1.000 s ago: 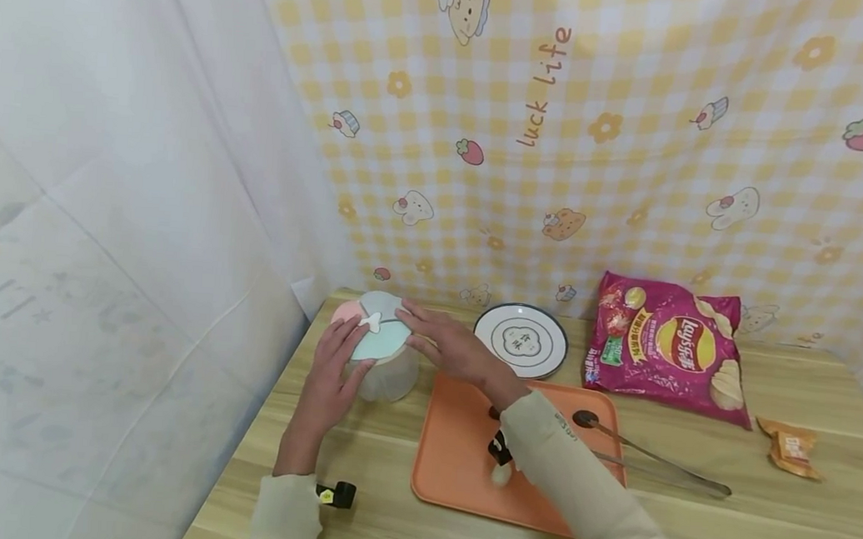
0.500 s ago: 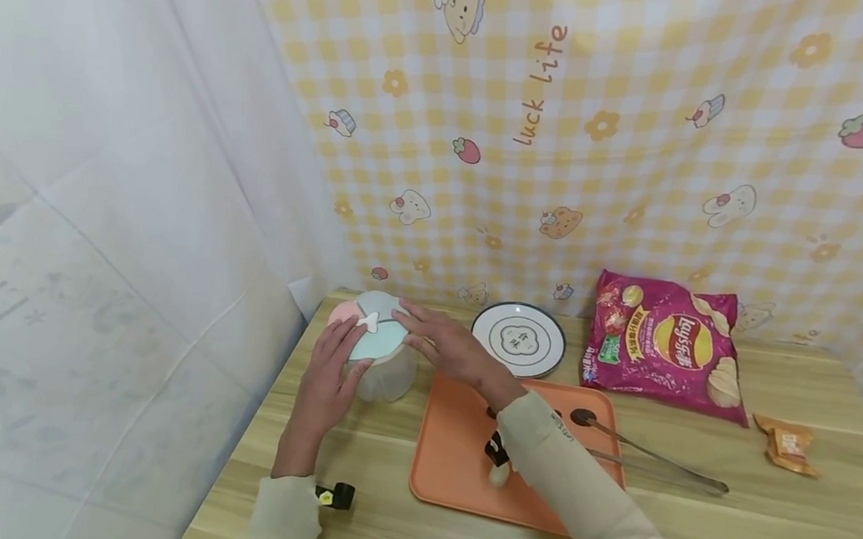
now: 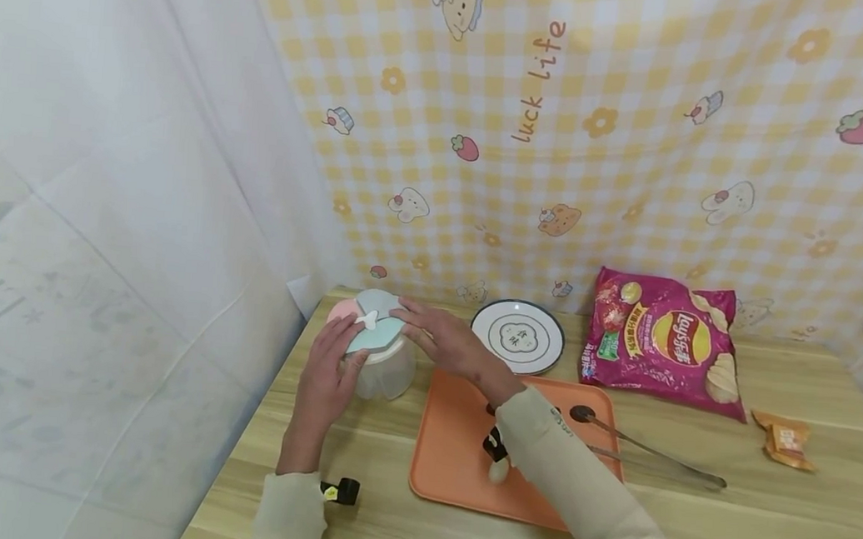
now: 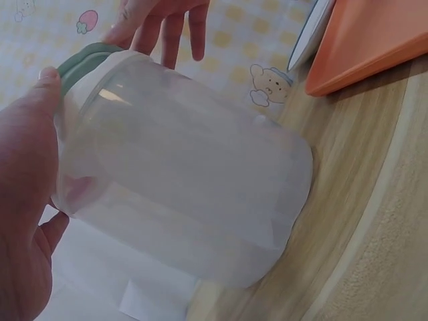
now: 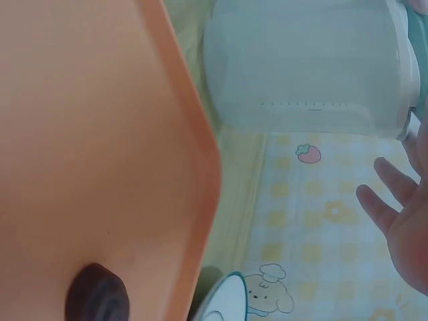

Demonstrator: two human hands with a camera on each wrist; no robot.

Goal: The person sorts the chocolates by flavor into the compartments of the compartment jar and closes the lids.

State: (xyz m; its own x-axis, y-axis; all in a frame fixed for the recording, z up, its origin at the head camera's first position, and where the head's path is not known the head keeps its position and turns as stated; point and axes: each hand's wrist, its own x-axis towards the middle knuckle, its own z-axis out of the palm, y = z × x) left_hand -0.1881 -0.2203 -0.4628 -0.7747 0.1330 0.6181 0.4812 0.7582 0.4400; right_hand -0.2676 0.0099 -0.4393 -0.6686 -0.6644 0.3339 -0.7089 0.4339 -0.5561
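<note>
A translucent plastic jar (image 3: 387, 371) with a pink and teal lid (image 3: 371, 325) stands at the table's back left corner. My left hand (image 3: 338, 359) holds the jar from the near side, thumb at the lid's rim; in the left wrist view the jar (image 4: 187, 194) fills the frame with my thumb (image 4: 37, 127) along its green lid edge (image 4: 83, 60). My right hand (image 3: 416, 323) lies over the lid's right side with straight fingers. In the right wrist view those fingers (image 5: 394, 221) are spread beside the jar (image 5: 307, 67).
An orange tray (image 3: 452, 459) lies right of the jar, with metal tongs (image 3: 651, 464) across its right end. Behind it are a white plate (image 3: 519, 336) and a magenta chips bag (image 3: 659, 340). A small orange packet (image 3: 784, 440) sits far right. Curtains close off the left and back.
</note>
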